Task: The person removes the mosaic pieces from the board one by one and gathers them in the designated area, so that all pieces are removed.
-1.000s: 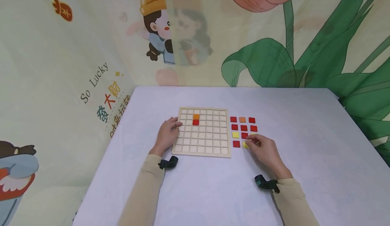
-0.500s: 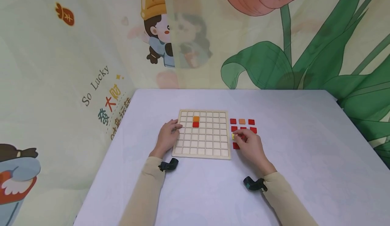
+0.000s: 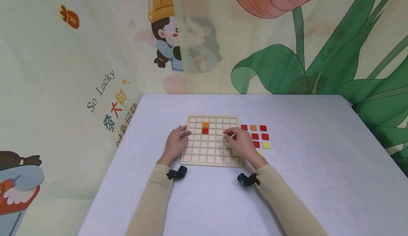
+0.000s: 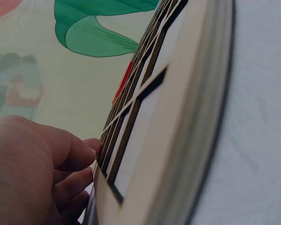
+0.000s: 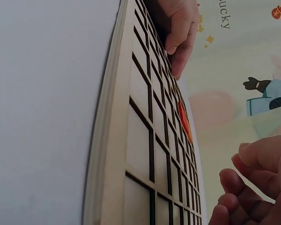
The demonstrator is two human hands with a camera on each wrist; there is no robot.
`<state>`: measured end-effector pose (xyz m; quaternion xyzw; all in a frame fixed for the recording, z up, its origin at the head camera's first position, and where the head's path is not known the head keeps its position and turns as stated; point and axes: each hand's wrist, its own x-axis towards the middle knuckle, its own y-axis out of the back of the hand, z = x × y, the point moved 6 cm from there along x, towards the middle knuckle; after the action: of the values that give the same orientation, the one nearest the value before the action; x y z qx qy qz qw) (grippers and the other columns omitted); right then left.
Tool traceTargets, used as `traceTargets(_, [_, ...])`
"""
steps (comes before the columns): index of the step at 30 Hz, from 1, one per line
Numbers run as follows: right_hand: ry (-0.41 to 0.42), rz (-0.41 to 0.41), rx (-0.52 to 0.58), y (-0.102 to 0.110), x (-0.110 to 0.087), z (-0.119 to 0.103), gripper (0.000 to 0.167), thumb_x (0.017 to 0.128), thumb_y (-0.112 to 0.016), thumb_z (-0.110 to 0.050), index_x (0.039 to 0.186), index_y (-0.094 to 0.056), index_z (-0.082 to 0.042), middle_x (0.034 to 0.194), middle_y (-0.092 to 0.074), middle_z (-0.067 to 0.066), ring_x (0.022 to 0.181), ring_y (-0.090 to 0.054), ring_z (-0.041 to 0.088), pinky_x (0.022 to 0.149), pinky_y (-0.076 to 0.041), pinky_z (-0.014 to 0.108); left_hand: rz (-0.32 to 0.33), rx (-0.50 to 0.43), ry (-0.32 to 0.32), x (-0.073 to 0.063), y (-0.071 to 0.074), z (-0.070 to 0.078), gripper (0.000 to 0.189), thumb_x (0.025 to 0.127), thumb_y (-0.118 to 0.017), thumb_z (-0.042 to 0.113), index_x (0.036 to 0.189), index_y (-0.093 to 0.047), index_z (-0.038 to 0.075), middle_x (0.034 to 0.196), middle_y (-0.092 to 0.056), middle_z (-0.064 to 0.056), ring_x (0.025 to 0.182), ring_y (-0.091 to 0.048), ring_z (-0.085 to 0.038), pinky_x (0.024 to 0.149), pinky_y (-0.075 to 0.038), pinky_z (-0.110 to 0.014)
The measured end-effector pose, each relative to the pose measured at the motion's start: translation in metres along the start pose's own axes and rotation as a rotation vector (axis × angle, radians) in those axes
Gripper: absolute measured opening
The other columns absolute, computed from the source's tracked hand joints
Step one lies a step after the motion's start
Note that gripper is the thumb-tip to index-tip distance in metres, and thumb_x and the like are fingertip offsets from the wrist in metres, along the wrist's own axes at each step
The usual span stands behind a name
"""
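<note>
A wooden grid board (image 3: 204,144) lies on the white table. It has an orange tile (image 3: 205,125) directly behind a red tile (image 3: 205,131) in its far left part. At the left edge, my left hand (image 3: 174,142) holds the board with bent fingers. Over the right part of the board is my right hand (image 3: 241,142), its thumb and index fingertips close together. The right wrist view shows that hand's curled fingers (image 5: 232,180) above the board's far side. No tile is visible between them, so whether it holds one is unclear.
To the right of the board are rows of loose square tiles: several red tiles (image 3: 265,137), an orange tile (image 3: 253,127) and a yellow tile (image 3: 266,145). My right hand and wrist hide some of the row positions. A printed cloth (image 3: 271,66) hangs behind the table.
My right hand has moved left from the loose tiles, passing over their left column, to above the board's right part. My left hand stays at the board's left edge.
</note>
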<state>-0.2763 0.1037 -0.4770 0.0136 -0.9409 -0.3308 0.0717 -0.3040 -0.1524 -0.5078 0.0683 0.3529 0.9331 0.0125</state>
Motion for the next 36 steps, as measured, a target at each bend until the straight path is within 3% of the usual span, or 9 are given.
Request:
traceTargets(14, [0.049, -0.069, -0.065, -0.038, 0.029, -0.034, 0.022, 0.092, -0.066, -0.018, 0.112, -0.072, -0.010, 0.105, -0.069, 0.003, 0.094, -0.059, 0.020, 0.084, -0.057, 0.034, 0.004, -0.009, 0.010, 0.000, 0.001, 0.001, 0.028, 0.093, -0.053, 0.006, 0.114, -0.071, 0.006, 0.146, -0.050, -0.008, 0.144, -0.030, -0.026, 0.124, -0.014, -0.036])
traceTargets(23, [0.006, -0.092, -0.055, -0.053, 0.045, -0.020, 0.022, 0.091, -0.064, -0.015, 0.111, -0.071, -0.010, 0.100, -0.069, 0.002, 0.090, -0.058, 0.019, 0.081, -0.055, 0.031, -0.003, -0.010, 0.004, 0.000, 0.001, 0.000, 0.029, 0.092, -0.052, 0.006, 0.114, -0.071, 0.007, 0.145, -0.050, -0.008, 0.144, -0.031, -0.025, 0.124, -0.014, -0.035])
traceTargets(36, [0.062, -0.098, -0.156, -0.065, 0.055, -0.018, 0.021, 0.088, -0.069, -0.016, 0.109, -0.072, -0.011, 0.097, -0.063, 0.003, 0.086, -0.055, 0.019, 0.075, -0.051, 0.031, 0.004, -0.002, 0.004, 0.001, -0.001, -0.001, 0.029, 0.092, -0.053, 0.006, 0.114, -0.071, 0.007, 0.145, -0.051, -0.007, 0.144, -0.032, -0.025, 0.124, -0.015, -0.035])
